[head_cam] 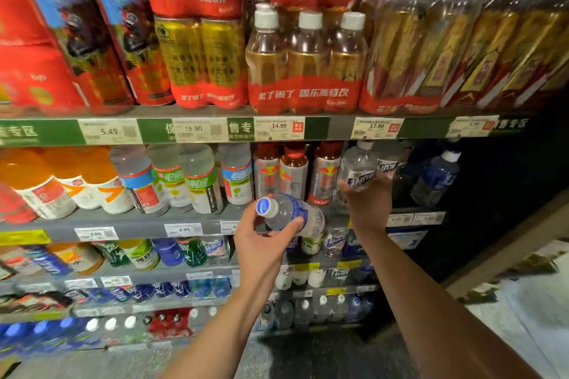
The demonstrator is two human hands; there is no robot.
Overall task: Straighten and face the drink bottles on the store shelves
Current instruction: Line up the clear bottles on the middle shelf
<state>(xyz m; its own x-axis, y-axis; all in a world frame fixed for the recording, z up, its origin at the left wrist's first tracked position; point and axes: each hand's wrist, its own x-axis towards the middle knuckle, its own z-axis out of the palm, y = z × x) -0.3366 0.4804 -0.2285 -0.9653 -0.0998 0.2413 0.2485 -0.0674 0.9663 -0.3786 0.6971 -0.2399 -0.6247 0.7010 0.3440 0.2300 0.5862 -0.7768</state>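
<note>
Mid-shelf facing step, both hands busy on the second shelf (pixel 129 220) from the top. Far left of that shelf: orange drink bottles (pixel 61 181), then pale electrolyte bottles (pixel 197 178), upright and labels mostly forward, not touched. Centre: left hand (pixel 261 243) holds a clear bottle with a blue cap (pixel 289 212) out in front of the shelf edge, tilted hard over, cap pointing left and toward the camera, fingers (pixel 294 224) and thumb curled round its body. Behind it stand the red-capped silver bottles (pixel 292 175), upright. Right of those, right hand (pixel 368 197) reaches in and grips a clear bottle with a purple label (pixel 358 171), leaning slightly, base hidden by the hand so can't tell if it sits on the shelf. Further right a dark blue bottle (pixel 437 177) stands alone in a dim gap. Judgement: the blue-cap bottle is off the shelf and needs a slot; next move likely wants it tipped upright, label forward, set into the open room right of the silver bottles (looks like the roomiest spot, lighting poor there). Watch the price-tag rail (pixel 184 229) along the shelf front and the upper shelf lip (pixel 277 129) overhead, headroom looks tight for tall bottles. Neighbours stand close, easy to knock.
</note>
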